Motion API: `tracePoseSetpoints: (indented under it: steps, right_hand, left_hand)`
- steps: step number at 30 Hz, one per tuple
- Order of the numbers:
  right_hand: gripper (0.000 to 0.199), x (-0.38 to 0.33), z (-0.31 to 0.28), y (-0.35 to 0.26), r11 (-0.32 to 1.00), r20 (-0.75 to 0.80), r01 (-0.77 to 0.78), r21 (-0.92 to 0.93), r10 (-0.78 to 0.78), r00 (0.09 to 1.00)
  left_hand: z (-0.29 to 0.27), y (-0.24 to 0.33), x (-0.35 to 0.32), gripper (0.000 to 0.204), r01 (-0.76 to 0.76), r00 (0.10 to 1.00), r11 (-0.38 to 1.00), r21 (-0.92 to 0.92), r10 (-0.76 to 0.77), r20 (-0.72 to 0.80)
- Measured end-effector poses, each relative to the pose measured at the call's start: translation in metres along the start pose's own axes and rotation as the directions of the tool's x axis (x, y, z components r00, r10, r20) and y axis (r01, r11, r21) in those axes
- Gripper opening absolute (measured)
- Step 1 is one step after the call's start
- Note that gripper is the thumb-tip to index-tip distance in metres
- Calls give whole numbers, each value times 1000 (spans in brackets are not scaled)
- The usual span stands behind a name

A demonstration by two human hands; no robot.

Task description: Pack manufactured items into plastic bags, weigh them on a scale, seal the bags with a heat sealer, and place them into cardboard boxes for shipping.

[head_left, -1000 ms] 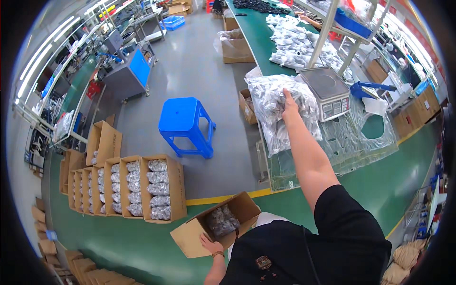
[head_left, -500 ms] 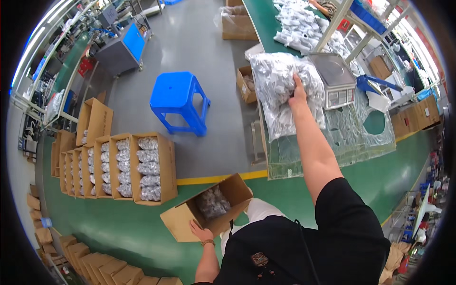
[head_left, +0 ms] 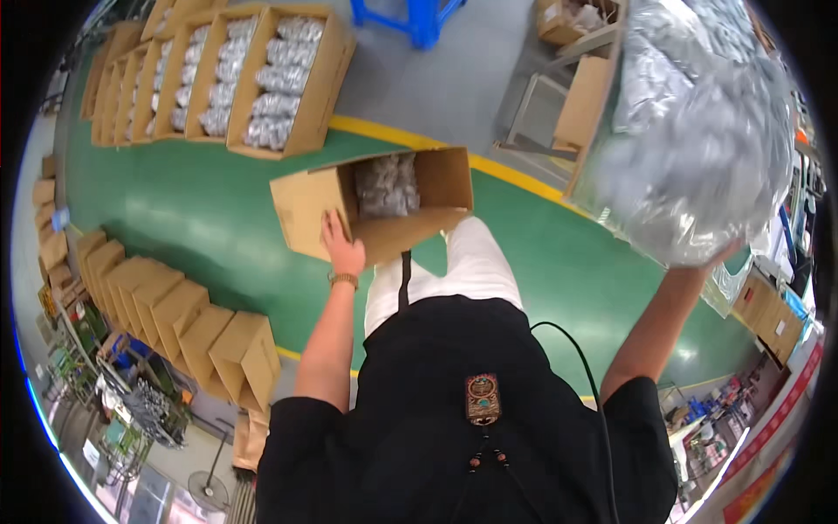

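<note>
An open cardboard box (head_left: 305, 205) sits tilted in front of my legs. Inside it, toward the left, lie several silvery plastic-wrapped packets (head_left: 388, 185). My left hand (head_left: 343, 247) grips the box's near left side, its fingers laid over the cardboard. Off to the right, my right hand (head_left: 721, 255) holds up a large clear plastic bag (head_left: 698, 166) by its lower edge. Grey-silver wrapped pieces fill the bag, blurred by motion. Most of the right hand's fingers are hidden behind the plastic.
A row of open boxes (head_left: 336, 83) packed with silvery packets stands at the upper left. Several more cardboard boxes (head_left: 240, 349) line the lower left. A blue stool (head_left: 423, 22) shows at the top edge. Beside the bench, a small carton (head_left: 559, 22) sits at the upper right.
My right hand has drawn the bag off the bench, nearer to me and to the right. The view has tilted down toward my body. My left hand stays on the box.
</note>
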State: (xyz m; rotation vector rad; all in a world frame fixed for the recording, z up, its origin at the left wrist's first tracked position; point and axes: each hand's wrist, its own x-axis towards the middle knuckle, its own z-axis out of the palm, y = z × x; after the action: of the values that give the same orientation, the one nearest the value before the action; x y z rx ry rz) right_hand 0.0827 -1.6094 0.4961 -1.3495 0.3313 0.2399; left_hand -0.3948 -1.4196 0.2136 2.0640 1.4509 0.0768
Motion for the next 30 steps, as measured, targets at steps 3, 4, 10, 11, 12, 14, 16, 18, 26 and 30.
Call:
tracePoseSetpoints:
  steps: [3, 4, 10, 11, 12, 14, 16, 18, 26, 30]
  right_hand:
    - [85, -38, -74, 55, 924, -185, -323, -204, 288, 940]
    - [90, -44, -88, 74, 844, -297, -468, -261, 392, 871]
    - [81, -96, -22, 269, 284, 331, -633, -720, 943, 47]
    - [77, -99, -3, 315, 231, 235, -525, -819, 970, 61]
    - [72, -100, 8, 356, 150, 121, -414, -898, 988, 94]
    - [78, -98, 33, 425, 91, 98, -226, -970, 995, -19]
    - [75, -86, 17, 543, 135, 171, -311, -941, 981, -91]
    - [94, -91, 39, 621, 205, 204, 17, -979, 978, -43]
    - [45, -164, 30, 814, 503, 729, 542, -673, 574, 373]
    - [40, -224, 23, 792, 479, 728, 551, -683, 393, 561]
  left_hand:
    - [0, 1, 0, 83, -3, 1000, 1000, 2, 3, 15]
    - [0, -2, 1, 83, -26, 1000, 1000, 0, 26, 17]
    - [-4, -13, -1, 82, -25, 994, 994, -110, 36, 98]
    - [-8, -23, 6, 81, -27, 994, 995, -93, 37, 105]
    - [-8, -31, 7, 81, -20, 991, 996, -86, 31, 128]
    - [-18, -36, 1, 80, 2, 985, 998, -58, 8, 170]
    - [-19, -36, 4, 80, -10, 978, 999, -48, 20, 208]
    - [-21, -42, -1, 79, -28, 981, 999, -27, 33, 194]
    - [-29, -60, -16, 79, 363, 932, 902, -235, -356, 74]
    - [-45, -67, -33, 84, 356, 922, 935, 7, -352, 158]
